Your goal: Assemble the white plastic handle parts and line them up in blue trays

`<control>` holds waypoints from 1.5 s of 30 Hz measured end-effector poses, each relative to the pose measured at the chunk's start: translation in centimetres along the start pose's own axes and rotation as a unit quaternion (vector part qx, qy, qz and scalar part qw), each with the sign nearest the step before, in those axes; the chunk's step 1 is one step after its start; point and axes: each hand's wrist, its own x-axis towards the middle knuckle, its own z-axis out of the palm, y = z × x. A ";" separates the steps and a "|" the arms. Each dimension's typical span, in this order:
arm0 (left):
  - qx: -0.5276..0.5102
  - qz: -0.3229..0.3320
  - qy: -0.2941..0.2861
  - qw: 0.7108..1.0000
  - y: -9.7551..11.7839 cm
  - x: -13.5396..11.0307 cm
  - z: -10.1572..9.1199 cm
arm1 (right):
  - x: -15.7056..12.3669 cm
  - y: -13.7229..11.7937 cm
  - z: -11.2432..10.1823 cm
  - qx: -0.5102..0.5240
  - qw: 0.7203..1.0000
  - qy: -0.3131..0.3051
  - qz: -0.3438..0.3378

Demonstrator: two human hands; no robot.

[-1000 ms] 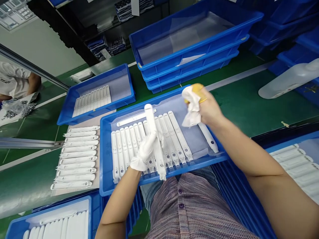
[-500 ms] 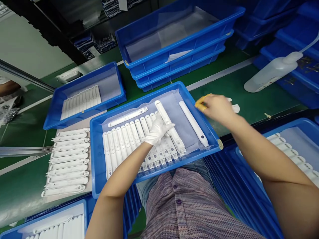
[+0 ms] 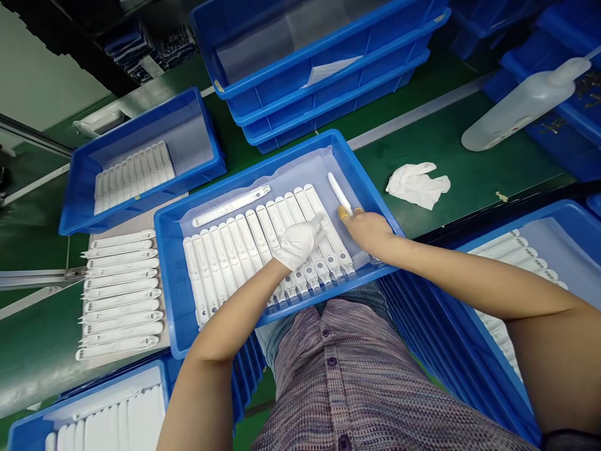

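Left hand [image 3: 298,244], gloved, resting on white strips [image 3: 225,263] in blue tray [image 3: 164,282]; right hand [image 3: 370,228], fingers [image 3: 344,213] touching white rod [image 3: 339,193]; neither grip clear.

**Q:** What sort of place is this?

**A:** A factory workshop, a bench line for handling small parts in batches.

**Q:** What shows it?

**A:** Item: green-topped work surface [image 3: 451,219], running from 9 to 3 o'clock. Item: stacked blue plastic trays [image 3: 328,106], at 12 o'clock. Item: white moulded plastic parts [image 3: 121,294], laid in ranks at 9 o'clock. Item: metal rail [image 3: 32,279], at 9 o'clock. Item: plastic squeeze bottle [image 3: 521,106], at 2 o'clock.
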 end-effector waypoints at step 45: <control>-0.662 -0.012 0.173 0.729 -0.3 -5.6 -11.0 | 1.8 -6.6 -1.9 0.764 0.493 -0.289 -0.299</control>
